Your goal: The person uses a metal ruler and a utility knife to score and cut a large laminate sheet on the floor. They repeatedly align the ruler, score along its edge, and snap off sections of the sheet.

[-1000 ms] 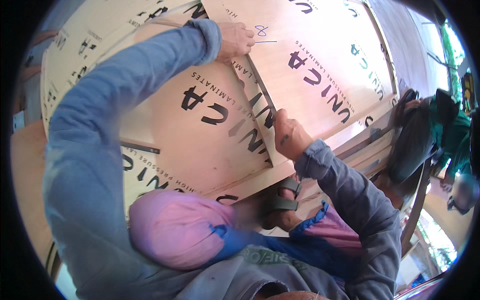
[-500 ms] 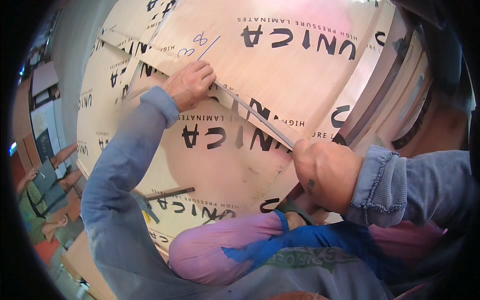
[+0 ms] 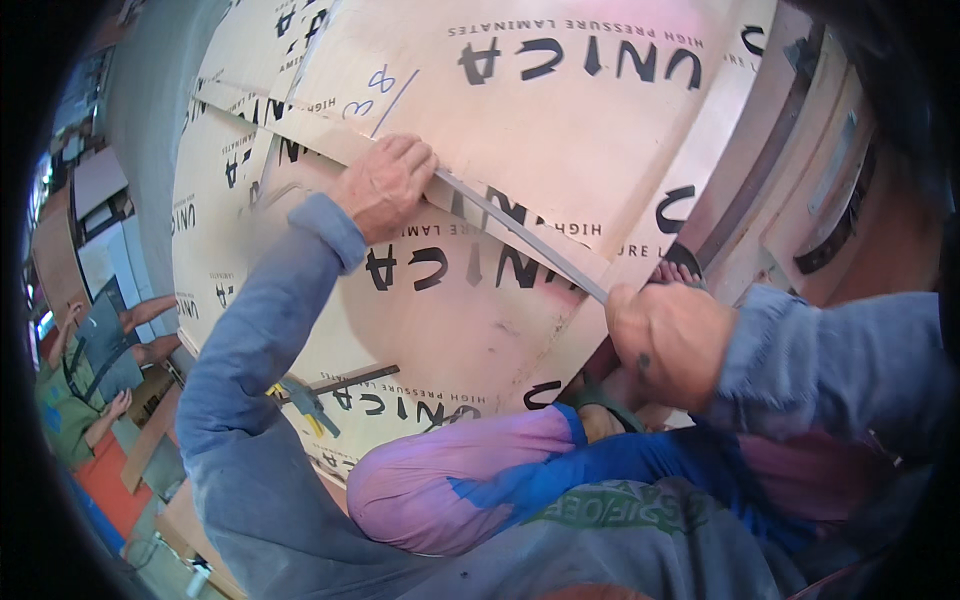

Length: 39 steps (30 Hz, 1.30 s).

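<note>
My left hand [image 3: 388,187] has its fingers curled on the upper part of a long, thin grey strip [image 3: 520,232], which lies diagonally along a narrow cut-like band on printed pale laminate sheets [image 3: 500,130]. My right hand [image 3: 668,342] is closed around the strip's lower end, near the sheets' right edge. Blue handwriting marks the sheet above my left hand. Below the strip lie a dark flat bar [image 3: 358,378] and a yellow-and-grey tool [image 3: 305,405], partly hidden by my left sleeve. My pink-and-blue trousered leg [image 3: 420,480] is bent below the sheets.
Stacked wooden pieces [image 3: 820,170] with a dark curved piece stand at the right. At the far left a person in an olive shirt [image 3: 65,410] sits among boards and clutter beside a grey floor [image 3: 140,120].
The view has swung round, bringing the person at left into fuller view and losing the one at right. Both hands stay on the strip, shifted only slightly over the last half second.
</note>
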Available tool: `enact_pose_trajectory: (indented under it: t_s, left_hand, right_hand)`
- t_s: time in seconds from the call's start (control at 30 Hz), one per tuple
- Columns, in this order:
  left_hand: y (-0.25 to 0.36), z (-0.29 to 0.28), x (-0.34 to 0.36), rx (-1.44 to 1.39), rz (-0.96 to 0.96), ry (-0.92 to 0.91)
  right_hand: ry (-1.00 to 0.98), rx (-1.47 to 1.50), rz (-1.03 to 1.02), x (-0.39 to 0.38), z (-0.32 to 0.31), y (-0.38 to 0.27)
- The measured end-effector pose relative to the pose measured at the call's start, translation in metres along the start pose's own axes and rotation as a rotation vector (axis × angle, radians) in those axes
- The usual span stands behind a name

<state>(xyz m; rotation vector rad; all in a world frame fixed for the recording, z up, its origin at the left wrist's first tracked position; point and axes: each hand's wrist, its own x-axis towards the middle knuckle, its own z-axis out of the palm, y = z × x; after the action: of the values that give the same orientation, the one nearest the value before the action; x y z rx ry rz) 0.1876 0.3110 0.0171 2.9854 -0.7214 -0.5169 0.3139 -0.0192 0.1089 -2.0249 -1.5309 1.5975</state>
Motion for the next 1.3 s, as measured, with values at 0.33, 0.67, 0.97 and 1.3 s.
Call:
enact_pose_trajectory:
  t_s: [0.33,0.67,0.97,1.3]
  left_hand:
    - [0.011,0.001,0.021,-0.04,0.06,0.033]
    - [0.017,0.0,0.023,0.025,0.054,-0.057]
    - [0.058,-0.008,0.039,0.074,0.02,-0.073]
    - [0.08,0.0,0.054,0.015,0.056,-0.081]
  right_hand:
    - [-0.149,0.153,-0.021,-0.015,0.008,0.025]
    - [0.606,-0.608,0.142,0.023,0.213,0.123]
    - [-0.021,0.156,-0.006,-0.034,0.059,0.059]
    - [-0.193,0.056,0.087,-0.049,0.059,0.075]
